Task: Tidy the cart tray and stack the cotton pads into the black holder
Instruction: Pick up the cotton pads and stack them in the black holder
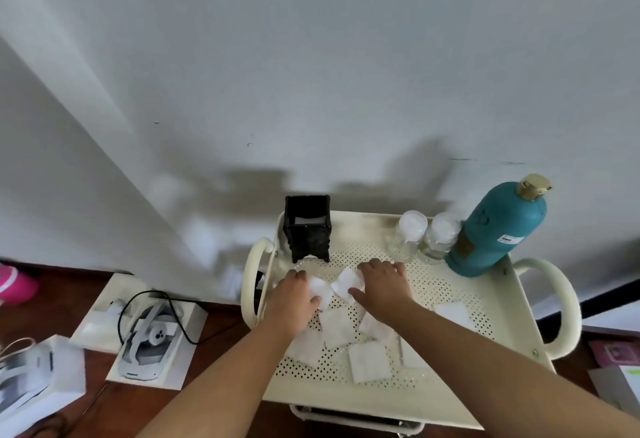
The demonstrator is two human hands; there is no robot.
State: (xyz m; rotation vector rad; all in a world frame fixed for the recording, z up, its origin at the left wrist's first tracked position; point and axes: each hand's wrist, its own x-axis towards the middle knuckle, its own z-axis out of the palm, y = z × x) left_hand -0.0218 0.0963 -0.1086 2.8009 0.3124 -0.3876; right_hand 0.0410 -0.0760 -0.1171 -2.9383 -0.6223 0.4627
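A cream perforated cart tray (485,368) holds several square white cotton pads scattered on its floor, one lying at the front (369,361). The black holder (307,226) stands upright in the tray's far left corner, with something white inside. My left hand (294,299) pinches one cotton pad (320,288) at the left middle of the tray. My right hand (381,281) lies palm down with its fingers on another pad (348,281) beside it. The two held pads touch each other.
A teal bottle (498,229) with a gold cap and two small clear bottles (408,233) stand at the tray's far right. Cream handles (561,302) curve out on both sides. On the wooden floor to the left lie open white boxes, one with a headset (149,344).
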